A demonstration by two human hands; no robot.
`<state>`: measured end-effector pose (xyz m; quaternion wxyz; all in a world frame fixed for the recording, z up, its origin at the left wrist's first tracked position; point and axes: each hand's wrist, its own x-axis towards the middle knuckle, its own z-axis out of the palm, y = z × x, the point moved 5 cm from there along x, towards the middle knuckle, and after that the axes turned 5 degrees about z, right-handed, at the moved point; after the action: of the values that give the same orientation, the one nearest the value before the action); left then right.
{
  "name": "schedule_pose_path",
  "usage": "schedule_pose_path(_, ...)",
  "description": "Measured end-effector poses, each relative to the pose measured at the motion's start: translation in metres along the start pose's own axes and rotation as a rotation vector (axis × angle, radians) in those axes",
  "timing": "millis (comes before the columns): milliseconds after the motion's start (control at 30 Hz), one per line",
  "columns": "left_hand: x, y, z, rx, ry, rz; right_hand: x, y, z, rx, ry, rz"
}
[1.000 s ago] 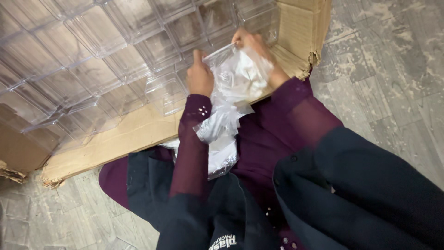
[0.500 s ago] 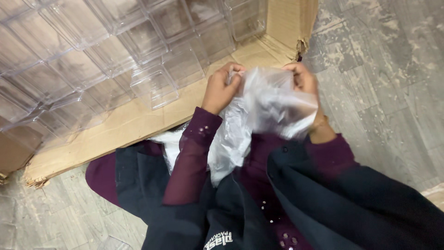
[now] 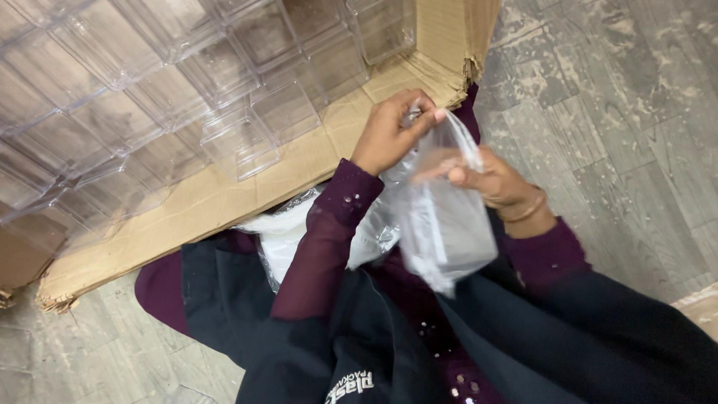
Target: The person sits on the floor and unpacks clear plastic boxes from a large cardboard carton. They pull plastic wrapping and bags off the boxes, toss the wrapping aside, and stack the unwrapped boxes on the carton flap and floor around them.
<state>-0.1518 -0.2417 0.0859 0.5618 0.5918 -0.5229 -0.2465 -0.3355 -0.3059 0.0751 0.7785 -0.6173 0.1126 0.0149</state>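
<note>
A clear plastic bag (image 3: pixel 443 232) hangs open over my lap in the head view. My left hand (image 3: pixel 390 133) pinches the bag's top edge at the left. My right hand (image 3: pixel 495 182) grips the other side of the opening, partly seen through the plastic. More crumpled clear and white plastic (image 3: pixel 299 232) lies on my lap under my left forearm. Both sleeves are dark purple with small studs.
A flattened cardboard box (image 3: pixel 224 191) lies on the floor ahead, carrying several clear plastic boxes (image 3: pixel 232 138) packed side by side. Grey wood-pattern flooring (image 3: pixel 628 112) stretches to the right. A dark garment covers my legs.
Both hands have drawn the bag back from the cardboard edge toward my lap and spread it apart. The bag went from bunched up to hanging open.
</note>
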Motion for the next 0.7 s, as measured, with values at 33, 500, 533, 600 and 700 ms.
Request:
schedule_pose_path(33,-0.001,0.000,0.001,-0.018,0.014,0.039,-0.010,0.003,-0.012,-0.010,0.082,0.027)
schedule_pose_path(500,-0.027,-0.044,-0.019,-0.366,0.051,-0.115,-0.024,0.113,-0.291,0.289,1.073,-0.149)
schedule_pose_path(533,-0.027,-0.044,-0.020,-0.378,0.053,-0.125,-0.010,0.097,-0.287,0.438,0.994,-0.287)
schedule_pose_path(600,-0.027,-0.044,-0.019,-0.409,0.052,-0.150,0.005,0.061,-0.257,0.296,0.990,-0.368)
schedule_pose_path(700,-0.028,-0.043,-0.018,-0.523,0.057,-0.196,0.029,0.019,-0.159,0.121,0.729,-0.469)
